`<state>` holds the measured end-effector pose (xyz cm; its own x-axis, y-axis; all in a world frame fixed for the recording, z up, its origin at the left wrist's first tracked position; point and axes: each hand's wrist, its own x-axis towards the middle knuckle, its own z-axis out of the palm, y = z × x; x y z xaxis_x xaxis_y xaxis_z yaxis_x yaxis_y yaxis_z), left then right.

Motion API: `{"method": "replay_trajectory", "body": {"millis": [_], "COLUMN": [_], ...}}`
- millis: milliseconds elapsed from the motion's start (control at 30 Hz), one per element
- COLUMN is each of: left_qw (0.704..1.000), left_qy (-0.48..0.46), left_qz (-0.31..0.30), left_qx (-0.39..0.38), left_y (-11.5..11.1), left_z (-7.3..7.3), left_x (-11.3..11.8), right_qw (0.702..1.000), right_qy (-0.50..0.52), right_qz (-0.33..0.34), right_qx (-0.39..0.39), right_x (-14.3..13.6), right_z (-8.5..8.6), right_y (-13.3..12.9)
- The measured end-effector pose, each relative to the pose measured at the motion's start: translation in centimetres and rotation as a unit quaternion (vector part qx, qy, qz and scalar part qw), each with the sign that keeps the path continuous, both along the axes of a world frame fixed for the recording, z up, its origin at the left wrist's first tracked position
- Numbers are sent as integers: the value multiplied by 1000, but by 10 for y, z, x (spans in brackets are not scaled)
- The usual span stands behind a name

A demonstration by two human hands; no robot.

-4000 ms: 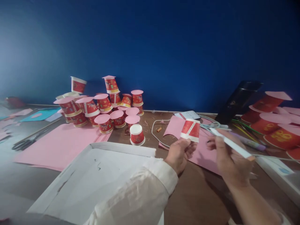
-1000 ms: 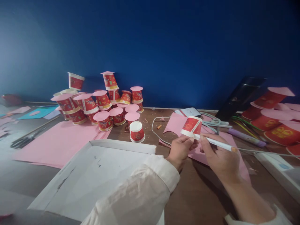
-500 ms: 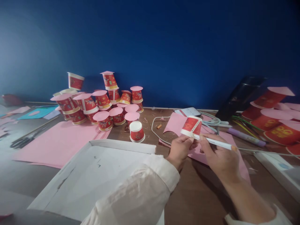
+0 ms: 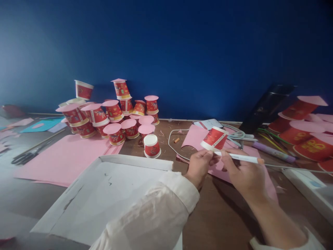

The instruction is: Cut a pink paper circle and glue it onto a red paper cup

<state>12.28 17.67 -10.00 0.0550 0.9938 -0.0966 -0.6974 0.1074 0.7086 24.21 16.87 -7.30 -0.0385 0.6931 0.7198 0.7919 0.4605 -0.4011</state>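
Observation:
My left hand (image 4: 199, 166) pinches the white rim of a red paper cup (image 4: 215, 139), which is tilted above pink paper (image 4: 192, 138). A white pen (image 4: 241, 158) is gripped in my right hand (image 4: 244, 173). The pen's tip points left and lies close to the cup's rim; whether it touches cannot be made out. Left of my hands, a red cup with a white top (image 4: 152, 146) stands upside down on the brown table (image 4: 205, 215).
Red cups with pink discs (image 4: 114, 133) are stacked at the left; more (image 4: 309, 137) stand at the right. A white box lid (image 4: 104, 194), pink sheets (image 4: 65, 156), scissors (image 4: 26, 157), a cable (image 4: 170, 139) and a black bottle (image 4: 265, 107) lie around.
The cup in my left hand has turned and leans further to the right. The pen now lies flatter, its back end a little higher and further right.

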Motion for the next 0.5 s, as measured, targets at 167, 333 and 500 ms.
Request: {"method": "replay_trajectory", "body": {"millis": [167, 333, 500], "left_qw": [1000, 997, 992], "left_qy": [-23, -67, -81], "left_qz": [-1, -5, -17], "left_qx": [2, -33, -94], "left_y": [0, -4, -5], "left_z": [0, 7, 12], "left_x": [-1, -2, -3], "right_qw": [1000, 998, 994], "right_qy": [12, 60, 111], "right_qz": [15, 20, 10], "right_qx": [-9, -26, -9], "right_x": [2, -1, 1], "right_z": [1, 1, 0], "right_y": [1, -2, -2]}}
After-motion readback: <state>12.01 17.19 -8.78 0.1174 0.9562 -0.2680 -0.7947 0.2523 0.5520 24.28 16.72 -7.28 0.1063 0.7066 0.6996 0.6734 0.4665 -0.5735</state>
